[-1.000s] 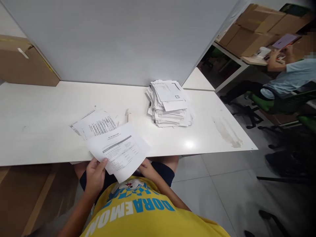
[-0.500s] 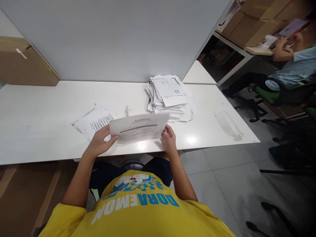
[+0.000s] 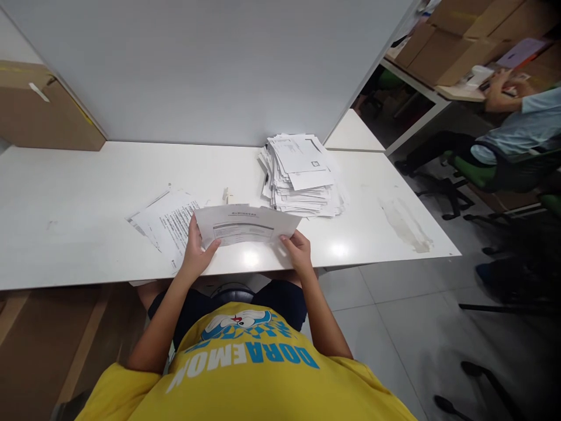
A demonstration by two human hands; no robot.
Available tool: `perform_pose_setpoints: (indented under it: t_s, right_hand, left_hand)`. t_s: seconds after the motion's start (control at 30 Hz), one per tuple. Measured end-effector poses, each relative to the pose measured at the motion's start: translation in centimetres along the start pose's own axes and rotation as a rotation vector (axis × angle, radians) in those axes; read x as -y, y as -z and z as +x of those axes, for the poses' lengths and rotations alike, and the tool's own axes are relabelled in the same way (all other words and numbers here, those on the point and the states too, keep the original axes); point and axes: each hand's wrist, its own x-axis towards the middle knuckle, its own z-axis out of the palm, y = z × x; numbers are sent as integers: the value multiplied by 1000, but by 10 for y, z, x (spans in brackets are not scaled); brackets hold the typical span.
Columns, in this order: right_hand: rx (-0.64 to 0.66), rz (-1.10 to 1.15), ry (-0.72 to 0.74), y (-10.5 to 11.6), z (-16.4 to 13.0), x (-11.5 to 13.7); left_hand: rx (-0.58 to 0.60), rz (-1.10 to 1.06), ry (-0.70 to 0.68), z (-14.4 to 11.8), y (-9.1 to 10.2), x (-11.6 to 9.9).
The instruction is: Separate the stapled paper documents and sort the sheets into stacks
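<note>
A printed sheet of paper (image 3: 248, 225) is held up over the table's front edge, its printed side facing me. My left hand (image 3: 199, 248) grips its left end, thumb in front and fingers behind. At the right end my right hand (image 3: 298, 248) pinches the lower corner. Whether it is one sheet or several together, I cannot tell. Left of my left hand lie a few loose printed sheets (image 3: 169, 225), fanned on the table. A tall, uneven stack of papers (image 3: 302, 175) stands beyond the held sheet, to the right.
A small pale object (image 3: 228, 197) sits behind the held sheet on the white table (image 3: 87, 234). A grey partition (image 3: 210, 70) closes the back. One cardboard box (image 3: 48, 111) stands at far left. To the right, another person (image 3: 517, 123) sits at a separate desk.
The sheet has settled from a blurred motion and is flatter to view. My left hand has moved right and turned more upright, uncovering more of the loose sheets.
</note>
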Motion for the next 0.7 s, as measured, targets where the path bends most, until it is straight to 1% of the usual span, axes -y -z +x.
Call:
perform_pose_setpoints:
  t_s: [0.07, 0.17, 0.27, 0.33, 0.4, 0.53, 0.7]
  right_hand:
    - [-26, 8, 8, -1, -4, -2]
    - [-37, 39, -36, -5, -7, -2]
    - [-26, 59, -103, -11, -8, 1]
    - [-4, 44, -134, -14, -7, 4]
    - [7, 21, -156, -16, -6, 6]
    - [-9, -11, -175, -12, -9, 12]
    - [38, -70, -195, 0, -15, 23]
  left_hand:
    - [-42, 38, -7, 2, -2, 3]
    - [-84, 51, -5, 3, -4, 3]
    - [-42, 52, 41, 1, -6, 2]
    - [-3, 62, 87, -1, -7, 2]
    - [11, 74, 130, -2, -7, 4]
    - [-17, 75, 178, -3, -7, 4]
    - [-9, -80, 127, -3, -11, -10]
